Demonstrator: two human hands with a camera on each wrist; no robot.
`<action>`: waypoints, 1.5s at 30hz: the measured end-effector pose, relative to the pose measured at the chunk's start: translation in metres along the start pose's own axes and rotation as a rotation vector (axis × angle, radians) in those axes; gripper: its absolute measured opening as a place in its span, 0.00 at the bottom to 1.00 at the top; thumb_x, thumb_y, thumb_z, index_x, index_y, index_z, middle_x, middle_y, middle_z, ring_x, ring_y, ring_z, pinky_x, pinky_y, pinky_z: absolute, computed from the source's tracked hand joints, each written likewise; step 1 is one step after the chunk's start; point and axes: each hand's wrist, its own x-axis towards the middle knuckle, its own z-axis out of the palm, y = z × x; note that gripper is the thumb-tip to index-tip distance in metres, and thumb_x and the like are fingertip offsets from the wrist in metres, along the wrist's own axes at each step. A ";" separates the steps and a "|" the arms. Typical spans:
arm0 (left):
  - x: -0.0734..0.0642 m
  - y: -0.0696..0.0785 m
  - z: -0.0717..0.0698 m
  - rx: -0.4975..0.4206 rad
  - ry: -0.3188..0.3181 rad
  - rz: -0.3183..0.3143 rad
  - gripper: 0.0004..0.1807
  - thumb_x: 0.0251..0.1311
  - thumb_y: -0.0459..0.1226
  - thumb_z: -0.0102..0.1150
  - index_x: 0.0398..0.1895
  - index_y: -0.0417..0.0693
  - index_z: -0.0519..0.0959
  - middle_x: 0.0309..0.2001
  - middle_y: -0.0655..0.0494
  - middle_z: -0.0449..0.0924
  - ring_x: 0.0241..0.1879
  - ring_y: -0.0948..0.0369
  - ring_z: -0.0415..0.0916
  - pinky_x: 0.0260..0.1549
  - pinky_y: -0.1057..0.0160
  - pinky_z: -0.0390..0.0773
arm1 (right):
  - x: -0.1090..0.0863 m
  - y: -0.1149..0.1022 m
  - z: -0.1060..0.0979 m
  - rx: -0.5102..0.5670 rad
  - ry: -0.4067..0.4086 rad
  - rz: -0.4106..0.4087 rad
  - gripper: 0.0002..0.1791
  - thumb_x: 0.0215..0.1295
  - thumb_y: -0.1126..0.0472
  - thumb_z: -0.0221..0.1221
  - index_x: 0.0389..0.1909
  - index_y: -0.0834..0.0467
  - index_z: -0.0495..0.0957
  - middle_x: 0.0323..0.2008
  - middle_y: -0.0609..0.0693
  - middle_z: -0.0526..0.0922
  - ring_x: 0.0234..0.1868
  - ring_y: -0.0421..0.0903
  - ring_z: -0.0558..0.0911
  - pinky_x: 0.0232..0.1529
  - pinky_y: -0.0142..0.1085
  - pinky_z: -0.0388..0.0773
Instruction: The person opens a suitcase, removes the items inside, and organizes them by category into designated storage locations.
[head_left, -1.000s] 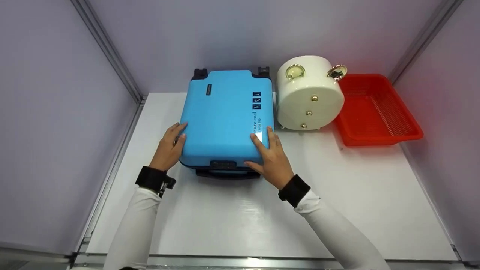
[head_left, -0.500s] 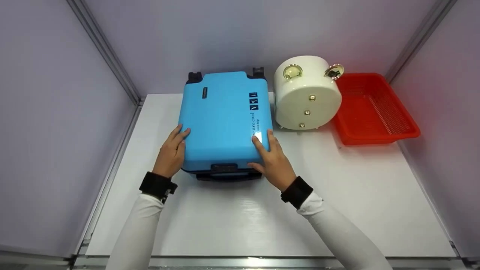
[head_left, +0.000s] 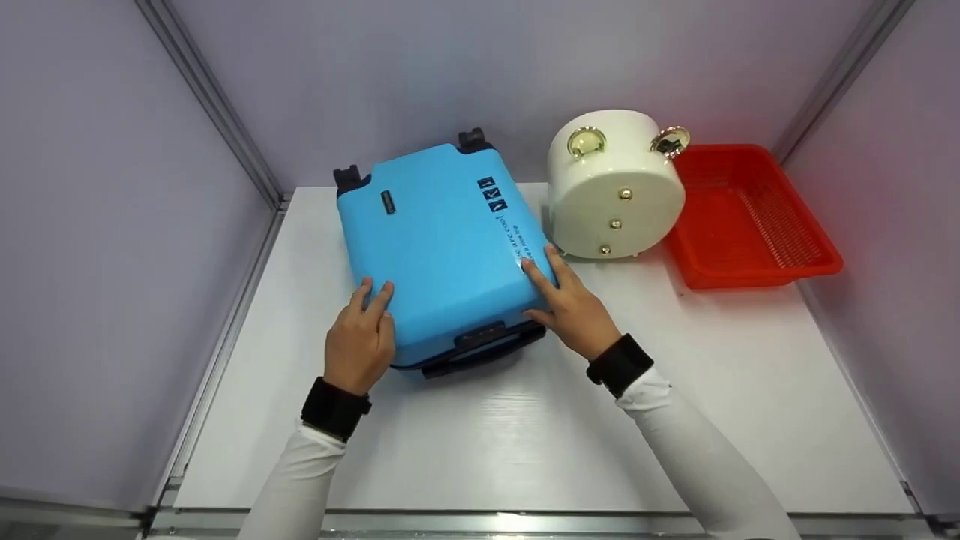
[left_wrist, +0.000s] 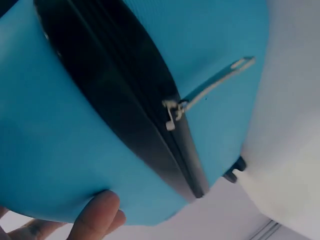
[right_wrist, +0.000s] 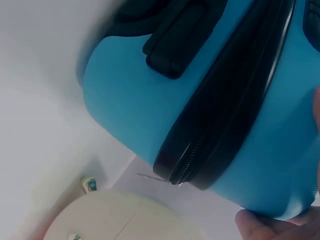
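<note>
A light blue hard-shell suitcase [head_left: 442, 240] lies on its broad side, turned at an angle, its black wheels [head_left: 347, 178] toward the back wall. The black carry handle [head_left: 487, 352] and zip band show on the near end. My left hand [head_left: 360, 341] touches the near left corner, fingertips over the top edge. My right hand [head_left: 577, 311] rests on the near right corner, its fingers spread over the top and its thumb at the near end. In the left wrist view, a metal zip pull [left_wrist: 220, 82] sticks out from the black zip band [left_wrist: 120, 95].
Just right of the suitcase stands a cream round case [head_left: 619, 187] with gold ear-like rings and gold studs. Behind it at the right is a red plastic basket [head_left: 750, 281]. Pale walls enclose the white table [head_left: 480, 450] at the back and sides.
The suitcase has turned counter-clockwise, its wheeled end swinging left and its handle end moving right and nearer. Both hands have moved right along with it; the left has also come nearer.
</note>
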 end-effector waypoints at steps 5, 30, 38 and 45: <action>-0.021 0.025 0.013 0.122 0.112 0.026 0.23 0.77 0.34 0.53 0.70 0.40 0.81 0.68 0.28 0.79 0.37 0.37 0.86 0.28 0.41 0.87 | 0.003 0.015 -0.003 -0.006 -0.020 0.022 0.47 0.70 0.53 0.73 0.86 0.46 0.61 0.85 0.67 0.57 0.80 0.68 0.70 0.66 0.57 0.82; 0.113 -0.074 -0.027 -0.077 -0.128 -0.265 0.36 0.80 0.46 0.54 0.83 0.35 0.64 0.85 0.33 0.54 0.84 0.35 0.53 0.80 0.35 0.61 | -0.007 -0.087 0.027 -0.132 0.173 -0.302 0.38 0.72 0.42 0.70 0.76 0.56 0.75 0.78 0.63 0.73 0.79 0.69 0.70 0.74 0.69 0.69; 0.134 -0.100 -0.019 -0.257 -0.222 -0.369 0.47 0.77 0.52 0.62 0.86 0.36 0.56 0.86 0.34 0.52 0.86 0.38 0.50 0.84 0.40 0.54 | -0.017 -0.121 0.049 -0.282 0.158 -0.316 0.45 0.67 0.35 0.72 0.80 0.50 0.72 0.77 0.59 0.74 0.78 0.67 0.71 0.71 0.73 0.69; 0.122 -0.109 -0.013 -0.292 -0.126 -0.351 0.45 0.76 0.51 0.64 0.85 0.36 0.60 0.83 0.33 0.56 0.84 0.39 0.55 0.83 0.40 0.56 | -0.019 -0.136 0.064 -0.318 0.240 -0.287 0.49 0.63 0.30 0.72 0.76 0.57 0.75 0.74 0.64 0.77 0.75 0.70 0.74 0.67 0.73 0.73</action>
